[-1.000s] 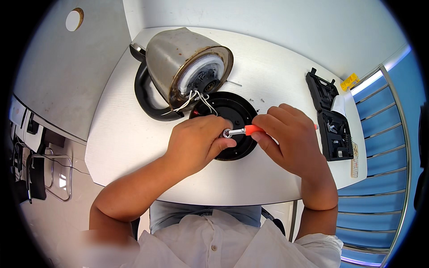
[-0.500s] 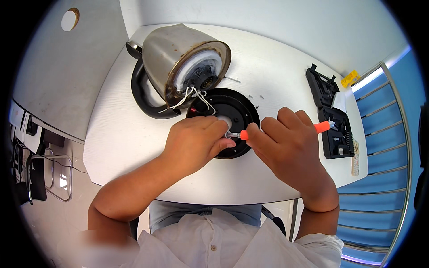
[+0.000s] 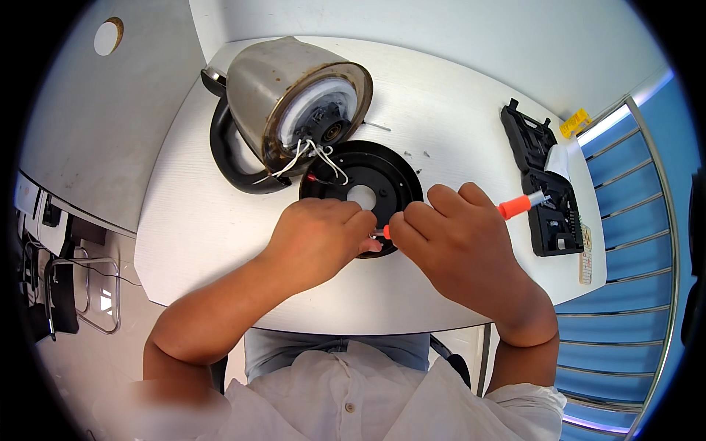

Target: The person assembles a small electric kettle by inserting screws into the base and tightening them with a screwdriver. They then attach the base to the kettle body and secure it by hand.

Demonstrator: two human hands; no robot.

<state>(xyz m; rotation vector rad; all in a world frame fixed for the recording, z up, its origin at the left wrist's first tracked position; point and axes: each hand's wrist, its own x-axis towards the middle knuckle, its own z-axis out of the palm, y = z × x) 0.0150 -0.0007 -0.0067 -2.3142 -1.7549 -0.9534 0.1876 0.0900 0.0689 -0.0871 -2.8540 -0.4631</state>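
My right hand (image 3: 457, 246) is wrapped round the orange handle of a screwdriver (image 3: 516, 206), which points left toward my left hand. My left hand (image 3: 318, 239) pinches at the screwdriver's tip, above the near rim of a round black kettle base (image 3: 401, 182). Whatever small piece sits between its thumb and fingers is mostly hidden. Beyond it a stained steel kettle (image 3: 257, 92) lies on its side, its open underside facing me and its black handle (image 3: 224, 147) to the left. White wires (image 3: 323, 152) hang from the underside toward the base.
Several small screws (image 3: 417, 154) and a thin metal rod (image 3: 377, 126) lie behind the base. An open black tool case (image 3: 531, 147) is at the right, beside a pale remote control (image 3: 585, 268) and a yellow item (image 3: 574, 123). A metal railing (image 3: 618, 314) runs past the white table (image 3: 213, 242).
The screwdriver has moved slightly left and its back end has risen a little. Its tip is now more hidden by my left fingers. The kettle and base appear shifted slightly left in view.
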